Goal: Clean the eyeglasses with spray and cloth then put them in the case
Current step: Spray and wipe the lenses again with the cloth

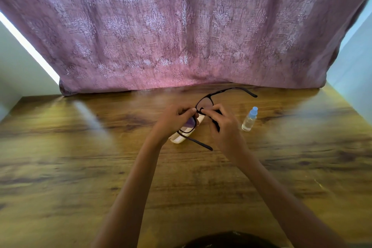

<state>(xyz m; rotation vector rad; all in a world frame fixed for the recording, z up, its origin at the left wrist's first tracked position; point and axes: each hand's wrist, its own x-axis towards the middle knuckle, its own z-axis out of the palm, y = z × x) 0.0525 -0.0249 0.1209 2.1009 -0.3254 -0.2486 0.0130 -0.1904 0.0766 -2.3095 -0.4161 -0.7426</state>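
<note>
Black-framed eyeglasses (205, 101) are held above the wooden table (80, 167), arms unfolded. My left hand (173, 121) grips the frame near the bridge, over one lens. My right hand (223, 125) pinches a dark cloth (216, 125) against the other lens. Under the glasses lies a white case (181, 139), mostly hidden by my hands. A small clear spray bottle (250, 119) with a blue cap stands upright just right of my right hand.
A mauve patterned curtain (181, 26) hangs along the table's far edge. Pale walls flank it on both sides. A dark rounded shape (227, 240) shows at the bottom edge, close to me.
</note>
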